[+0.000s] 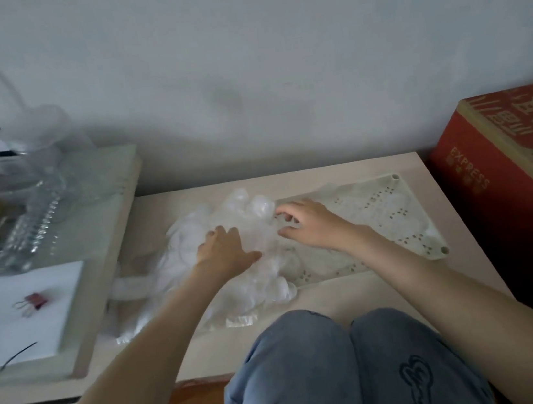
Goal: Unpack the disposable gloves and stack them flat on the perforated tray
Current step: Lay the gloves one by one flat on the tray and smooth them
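Observation:
A crumpled heap of clear disposable gloves (252, 210) lies on the low beige table (357, 312), spilling over the left end of the cream perforated tray (394, 205). A thin glove film also covers part of the tray. My left hand (221, 255) rests flat on the heap, fingers spread and relaxed. My right hand (308, 223) hovers over the tray's left end with fingers curled, its fingertips pinching the edge of the glove pile. A clear plastic bag (236, 321) lies under the heap near the table's front.
A red cardboard box (509, 176) stands right of the table. A higher side table (100, 291) on the left bears glass dishes (36, 211), a white sheet (18, 312) and a binder clip (32, 302). The wall is close behind. My knees (348, 370) are below.

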